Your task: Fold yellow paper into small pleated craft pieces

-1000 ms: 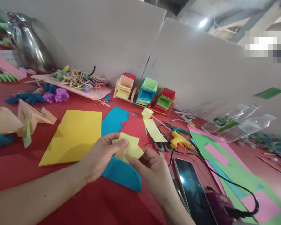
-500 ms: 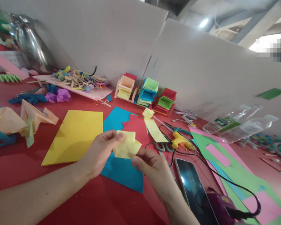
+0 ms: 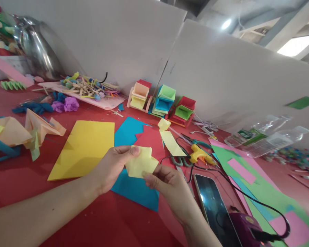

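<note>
With my left hand (image 3: 110, 169) I am pinching the upper left edge of a pale yellow paper piece (image 3: 141, 164) between thumb and fingers, and with my right hand (image 3: 171, 188) I am pinching its lower right corner. The piece is hovering over a blue sheet (image 3: 137, 192), while a phone (image 3: 216, 211) is lying to the right. Beyond, a yellow sheet (image 3: 86, 147) is resting at left, red paper (image 3: 151, 139) in the middle, and a yellow glue gun (image 3: 201, 154) at right. Farther off, three colourful paper models (image 3: 164, 98) are standing before a grey wall (image 3: 113, 41).
</note>
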Demonstrator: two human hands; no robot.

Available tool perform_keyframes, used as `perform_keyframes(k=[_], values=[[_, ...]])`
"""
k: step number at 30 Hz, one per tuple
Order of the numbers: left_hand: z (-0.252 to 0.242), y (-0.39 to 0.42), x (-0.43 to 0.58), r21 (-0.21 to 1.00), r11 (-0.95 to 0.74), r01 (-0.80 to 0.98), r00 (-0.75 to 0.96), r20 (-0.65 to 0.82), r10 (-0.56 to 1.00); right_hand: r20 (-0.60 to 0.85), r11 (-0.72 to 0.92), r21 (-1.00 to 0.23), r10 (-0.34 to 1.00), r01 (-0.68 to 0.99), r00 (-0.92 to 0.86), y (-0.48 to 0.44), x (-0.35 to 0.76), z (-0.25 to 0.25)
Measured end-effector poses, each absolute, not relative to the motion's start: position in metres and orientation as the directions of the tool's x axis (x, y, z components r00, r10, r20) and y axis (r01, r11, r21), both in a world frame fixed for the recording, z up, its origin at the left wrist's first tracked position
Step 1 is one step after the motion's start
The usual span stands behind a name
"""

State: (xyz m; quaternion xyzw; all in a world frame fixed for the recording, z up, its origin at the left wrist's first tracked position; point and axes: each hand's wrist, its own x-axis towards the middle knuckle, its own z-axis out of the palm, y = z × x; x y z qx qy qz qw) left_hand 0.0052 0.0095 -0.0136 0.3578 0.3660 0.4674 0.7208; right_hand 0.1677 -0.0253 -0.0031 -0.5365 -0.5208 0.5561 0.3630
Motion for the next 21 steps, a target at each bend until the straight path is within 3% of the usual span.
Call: perform_keyframes(k=[8, 16, 21], values=[[-0.0124, 0.0121, 0.0040, 0.743, 0.354, -0.567, 0.242, -0.261, 0.935, -0.234, -0.218, -0.969, 0.960, 0.121, -0.150, -0.0232, 0.1659, -0.0042], [-0.0134, 0.0133, 0.0022, 0.783, 0.369, -0.501, 0.382, -0.182, 0.906, -0.218, -0.212, -0.973, 0.974, 0.096, -0.062, -0.0237, 0.1648, -0.0029], [-0.0133, 0.0138, 0.0007, 0.848, 0.336, -0.409, 0.354, -0.192, 0.915, -0.211, -0.196, -0.972, 0.971, 0.127, -0.115, -0.0228, 0.1654, -0.0039]])
